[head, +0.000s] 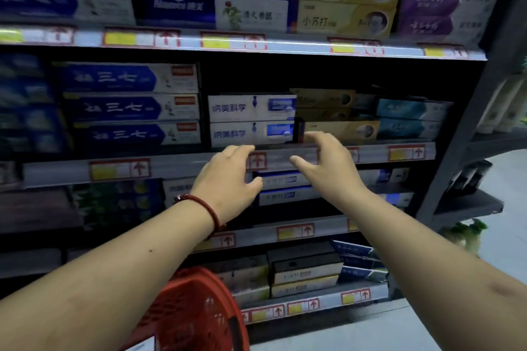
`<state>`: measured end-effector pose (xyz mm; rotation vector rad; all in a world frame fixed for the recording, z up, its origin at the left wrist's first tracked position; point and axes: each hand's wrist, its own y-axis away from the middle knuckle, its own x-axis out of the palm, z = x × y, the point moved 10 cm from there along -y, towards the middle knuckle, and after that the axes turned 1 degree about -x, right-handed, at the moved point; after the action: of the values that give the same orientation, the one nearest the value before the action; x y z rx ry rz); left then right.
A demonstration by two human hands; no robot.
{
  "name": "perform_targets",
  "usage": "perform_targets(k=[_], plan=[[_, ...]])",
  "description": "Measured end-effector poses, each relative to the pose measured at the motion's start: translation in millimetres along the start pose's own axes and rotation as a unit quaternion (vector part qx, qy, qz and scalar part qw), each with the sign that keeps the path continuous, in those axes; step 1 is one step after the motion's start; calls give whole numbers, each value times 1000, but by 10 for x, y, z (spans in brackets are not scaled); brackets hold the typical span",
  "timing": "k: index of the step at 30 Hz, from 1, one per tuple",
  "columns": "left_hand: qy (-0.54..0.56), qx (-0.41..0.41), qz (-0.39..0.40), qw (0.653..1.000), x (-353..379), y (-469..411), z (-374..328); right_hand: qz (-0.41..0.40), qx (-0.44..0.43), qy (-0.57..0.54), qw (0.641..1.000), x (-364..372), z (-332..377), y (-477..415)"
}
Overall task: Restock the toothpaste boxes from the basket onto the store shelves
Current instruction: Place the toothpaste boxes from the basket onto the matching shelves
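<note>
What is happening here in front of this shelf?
A person is reaching with both bare arms toward the middle shelf of a store rack full of toothpaste boxes. The left hand, with a red bead bracelet on its wrist, and the right hand are open and hold nothing. They hover just below two stacked white-and-blue toothpaste boxes. A red basket is low, near the person.

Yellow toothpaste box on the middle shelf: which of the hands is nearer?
Right. The right hand hovers by the left end of the yellow box; the left hand is lower left, below the white boxes.
</note>
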<state>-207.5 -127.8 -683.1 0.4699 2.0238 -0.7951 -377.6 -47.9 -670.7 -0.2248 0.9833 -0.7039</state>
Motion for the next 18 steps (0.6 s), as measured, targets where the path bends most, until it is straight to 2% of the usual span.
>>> perform_targets(k=[10,14,18], plan=[[-117,-66,7,991,-460,1004,1312,149,-154,33,976,1312,1363,780],[-172,-91,20,981,-512,1412,1870,206,-191,59,958,1901,1673,1159],[-231,-80,73,967,-332,1796,2342,263,-203,92,939,2506,1795,1495]])
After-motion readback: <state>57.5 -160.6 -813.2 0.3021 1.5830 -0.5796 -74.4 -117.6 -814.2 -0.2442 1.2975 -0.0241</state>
